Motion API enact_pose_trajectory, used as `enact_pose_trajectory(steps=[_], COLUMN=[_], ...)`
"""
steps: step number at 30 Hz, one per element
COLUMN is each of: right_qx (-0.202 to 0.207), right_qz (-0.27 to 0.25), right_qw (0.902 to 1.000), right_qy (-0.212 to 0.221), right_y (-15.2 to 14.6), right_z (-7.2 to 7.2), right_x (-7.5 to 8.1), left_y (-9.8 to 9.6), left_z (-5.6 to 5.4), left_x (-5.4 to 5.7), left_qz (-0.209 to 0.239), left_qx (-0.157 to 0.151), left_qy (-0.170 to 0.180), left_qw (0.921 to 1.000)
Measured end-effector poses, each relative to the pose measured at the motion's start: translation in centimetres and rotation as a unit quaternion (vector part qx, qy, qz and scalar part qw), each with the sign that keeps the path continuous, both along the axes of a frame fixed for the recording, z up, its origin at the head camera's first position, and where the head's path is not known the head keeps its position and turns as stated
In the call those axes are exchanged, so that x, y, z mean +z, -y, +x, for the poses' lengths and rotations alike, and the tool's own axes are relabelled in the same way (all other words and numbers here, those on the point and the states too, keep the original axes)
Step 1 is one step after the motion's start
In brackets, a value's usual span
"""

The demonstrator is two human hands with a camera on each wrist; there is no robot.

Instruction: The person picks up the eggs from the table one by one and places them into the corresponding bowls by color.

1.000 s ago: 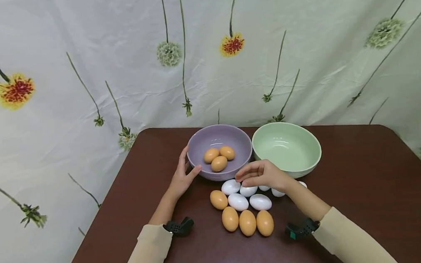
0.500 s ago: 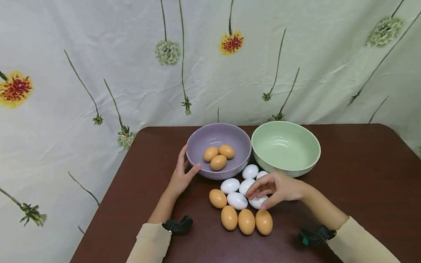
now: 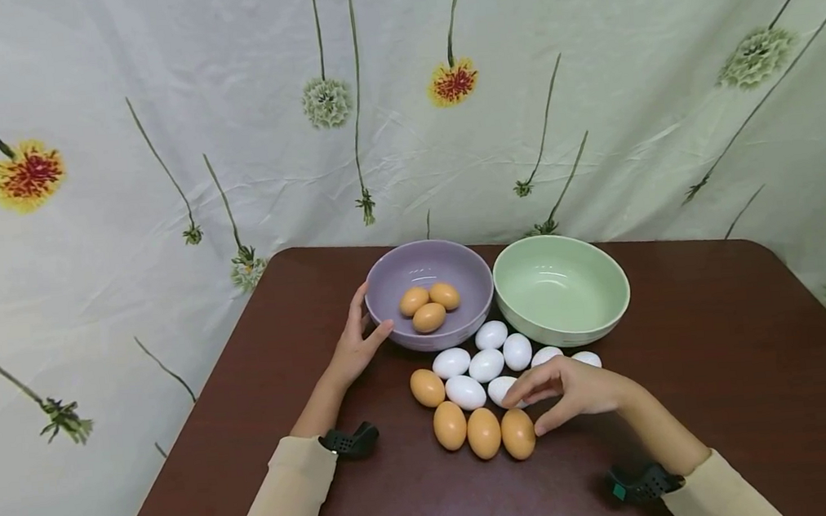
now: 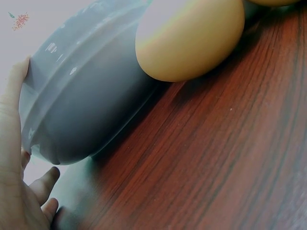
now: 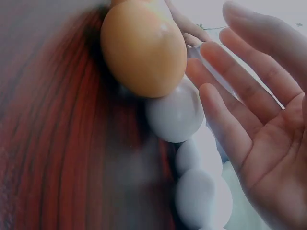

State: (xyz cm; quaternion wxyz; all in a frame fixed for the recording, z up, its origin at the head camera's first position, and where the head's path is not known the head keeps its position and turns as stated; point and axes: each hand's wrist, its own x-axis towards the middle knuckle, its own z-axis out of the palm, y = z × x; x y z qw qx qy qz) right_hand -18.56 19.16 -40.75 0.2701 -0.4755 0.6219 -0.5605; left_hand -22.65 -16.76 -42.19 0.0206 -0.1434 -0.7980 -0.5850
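The left hand (image 3: 350, 349) rests against the left side of a purple bowl (image 3: 478, 310), with its thumb at the front rim. In the left wrist view its fingers lie spread beside the bowl wall (image 4: 91, 86). Three brown eggs (image 3: 429, 317) sit in that bowl. The right hand (image 3: 579, 388) hovers with parted fingers over the right end of the egg group, holding nothing. Its thumb tip is right at the rightmost brown egg (image 3: 519, 435), and its fingertips overlap a white egg (image 3: 500, 390). In the right wrist view the fingers reach toward a brown egg (image 5: 144, 48).
A green bowl (image 3: 561, 282) holding no eggs stands to the right of the purple one. Several white eggs (image 3: 487, 365) lie in front of the bowls, with more brown eggs (image 3: 451, 426) nearer the person. All stand on a dark wooden table (image 3: 722, 329) before a flowered cloth (image 3: 263, 140).
The right hand has moved right and toward the person, from over the white eggs near the bowls to the rightmost brown egg. The left hand has stayed at the purple bowl.
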Motion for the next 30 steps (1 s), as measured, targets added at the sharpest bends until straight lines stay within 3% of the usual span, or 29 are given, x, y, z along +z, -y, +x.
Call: enact_pose_trajectory(steps=[4, 7, 12, 17, 24, 30], right_qx=[0.0, 0.0, -0.009, -0.016, -0.002, -0.01], right_qz=[0.005, 0.012, 0.031, 0.045, 0.045, 0.058], right_qw=[1.0, 0.9999, 0.9994, 0.9984, 0.9986, 0.9982], right_qy=[-0.006, -0.008, -0.015, -0.03, -0.026, -0.016], right_y=[0.1, 0.1, -0.3, -0.6, -0.5, -0.2], right_z=[0.1, 0.2, 0.4, 0.7, 1.1, 1.4], right_x=[-0.1, -0.3, -0.6, -1.2, -2.5, -2.8], left_y=[0.4, 0.6, 0.1, 0.0, 0.8, 0.8], left_z=[-1.1, -1.4, -0.1, 0.0, -1.7, -1.8], left_x=[-1.9, -2.3, -0.1, 0.1, -2.8, -3.4], left_qz=[0.002, 0.007, -0.001, -0.006, 0.0, -0.003], left_qx=[0.004, 0.004, 0.0, 0.003, 0.008, 0.016], left_qy=[-0.008, -0.009, 0.0, 0.001, -0.004, -0.015], left_qw=[1.0, 0.9999, 1.0, 1.0, 1.0, 0.9997])
